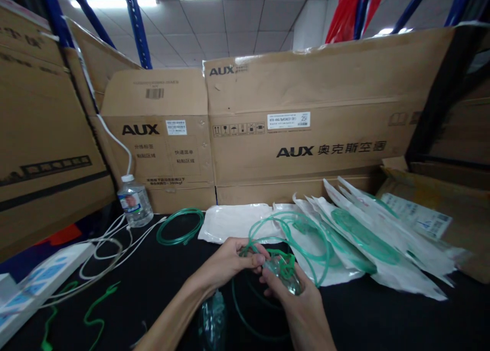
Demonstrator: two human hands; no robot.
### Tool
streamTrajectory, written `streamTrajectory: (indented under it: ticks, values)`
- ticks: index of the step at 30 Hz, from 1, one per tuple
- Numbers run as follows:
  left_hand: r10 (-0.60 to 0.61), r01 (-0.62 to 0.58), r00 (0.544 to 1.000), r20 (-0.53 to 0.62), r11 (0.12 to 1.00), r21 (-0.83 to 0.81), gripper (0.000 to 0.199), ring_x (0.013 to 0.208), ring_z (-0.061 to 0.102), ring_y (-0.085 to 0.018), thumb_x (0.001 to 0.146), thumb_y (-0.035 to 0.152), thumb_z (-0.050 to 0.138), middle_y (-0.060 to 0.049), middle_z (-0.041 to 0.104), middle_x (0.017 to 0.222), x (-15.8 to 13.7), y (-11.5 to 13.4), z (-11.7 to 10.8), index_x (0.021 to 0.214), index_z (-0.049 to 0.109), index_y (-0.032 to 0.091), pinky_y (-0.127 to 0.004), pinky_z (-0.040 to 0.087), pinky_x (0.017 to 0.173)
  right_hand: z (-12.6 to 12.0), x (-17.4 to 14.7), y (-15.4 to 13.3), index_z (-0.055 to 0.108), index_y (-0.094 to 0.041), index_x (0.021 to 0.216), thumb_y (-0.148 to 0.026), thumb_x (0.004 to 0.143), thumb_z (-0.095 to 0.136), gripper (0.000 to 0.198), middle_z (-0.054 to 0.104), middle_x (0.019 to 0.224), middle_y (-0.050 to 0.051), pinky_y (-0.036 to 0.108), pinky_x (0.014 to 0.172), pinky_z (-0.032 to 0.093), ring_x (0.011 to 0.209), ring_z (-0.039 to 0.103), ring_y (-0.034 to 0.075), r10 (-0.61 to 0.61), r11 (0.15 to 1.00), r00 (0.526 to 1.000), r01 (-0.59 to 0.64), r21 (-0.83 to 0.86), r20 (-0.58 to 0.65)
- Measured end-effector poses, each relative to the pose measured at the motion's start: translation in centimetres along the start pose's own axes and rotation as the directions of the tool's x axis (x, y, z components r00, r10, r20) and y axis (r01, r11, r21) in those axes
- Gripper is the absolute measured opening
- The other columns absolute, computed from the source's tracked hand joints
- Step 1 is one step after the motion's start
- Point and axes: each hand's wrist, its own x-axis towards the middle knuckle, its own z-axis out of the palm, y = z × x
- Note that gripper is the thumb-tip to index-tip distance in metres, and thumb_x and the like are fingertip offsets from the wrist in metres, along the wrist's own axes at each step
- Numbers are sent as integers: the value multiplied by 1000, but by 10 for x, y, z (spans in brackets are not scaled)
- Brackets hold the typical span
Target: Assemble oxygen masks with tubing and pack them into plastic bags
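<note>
The right hand (304,301) has its grip clamped on a clear plastic piece (272,265) bearing a bunched green strap (289,261), above the black counter (367,320). Immediately left of the clear plastic piece, the left hand (228,260) has its fingertips together on green tubing (329,254), which loops behind and right of the piece. Behind the piece lies a flat white pouch (233,222); to its right, overlapping white pouches (362,239) show green contents. Left of the piece, farther back: a separate green coil (173,242), then a bottle (137,208), its label too blurred to read. Farthest behind the piece stand two cardboard panels: the left panel (164,170) reads "AUX", "粘贴区域" and "快递面单"; the right panel (333,131) reads "AUX 奥克斯空调" and carries a white sticker (288,120) with "25".
</note>
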Motion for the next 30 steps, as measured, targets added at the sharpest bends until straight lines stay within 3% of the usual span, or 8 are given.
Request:
streamTrajectory:
  ticks: [9, 15, 17, 19, 21, 23, 27, 30]
  values:
    - [-30, 27, 983, -179, 999, -18, 41, 60, 55, -10, 60, 46, 95, 1, 67, 63, -4, 5, 6, 78, 80, 12, -22, 44, 64, 8, 6, 2, 77, -12, 90, -45, 67, 87, 41, 81, 75, 10, 31, 64, 62, 67, 76, 24, -43, 998, 999, 42, -56, -22]
    - [-96, 93, 965, -242, 995, -22, 37, 58, 55, -9, 57, 39, 96, 0, 68, 62, -4, 4, 8, 78, 82, 11, -21, 47, 62, 9, -2, 2, 72, -18, 90, -39, 68, 82, 31, 78, 75, 5, 31, 63, 60, 67, 75, 24, -215, 956, 971, 189, -226, -99]
    - [-116, 114, 961, -250, 993, -23, 37, 58, 57, -9, 57, 41, 95, 0, 69, 62, -3, 4, 8, 75, 81, 11, -21, 48, 62, 6, -1, 9, 73, -19, 97, -33, 72, 78, 30, 80, 85, 7, 32, 67, 62, 74, 77, 26, -413, 847, 909, 360, -392, -59]
    - [-131, 130, 958, -255, 991, -20, 38, 57, 58, -9, 60, 45, 94, 0, 69, 62, -3, 4, 8, 71, 80, 11, -22, 50, 63, 3, 1, 16, 72, -20, 106, -29, 79, 71, 29, 81, 97, 10, 32, 74, 63, 84, 79, 27, -630, 628, 774, 557, -543, 65]
    - [-141, 142, 954, -266, 990, -14, 41, 57, 59, -9, 62, 49, 92, -1, 69, 63, -3, 3, 7, 70, 78, 12, -22, 52, 64, 3, 1, 19, 69, -19, 112, -25, 85, 66, 28, 81, 101, 10, 30, 77, 63, 89, 79, 25, -717, 467, 678, 643, -607, 166]
    - [-147, 153, 947, -286, 988, -3, 45, 57, 60, -10, 61, 52, 92, -1, 68, 62, -2, 2, 4, 69, 75, 12, -23, 54, 64, 4, 0, 20, 67, -19, 114, -24, 86, 64, 29, 81, 98, 9, 28, 75, 63, 85, 80, 24, -707, 432, 682, 627, -648, 188]
    - [-102, 127, 924, -369, 991, 44, 50, 51, 58, -9, 66, 60, 87, 4, 61, 58, -2, 0, -7, 71, 68, 14, -23, 54, 58, 4, -7, 21, 66, -18, 113, -29, 86, 59, 30, 81, 97, 11, 30, 74, 63, 84, 80, 26, -712, 455, 698, 540, -708, 76]
    - [-57, 100, 920, -387, 991, 91, 50, 50, 57, -8, 73, 61, 82, 4, 59, 55, -2, 2, -13, 75, 68, 14, -18, 48, 53, -14, -10, 28, 69, -20, 110, -36, 85, 61, 31, 82, 92, 8, 30, 68, 63, 75, 80, 26, -678, 490, 734, 495, -717, 43]
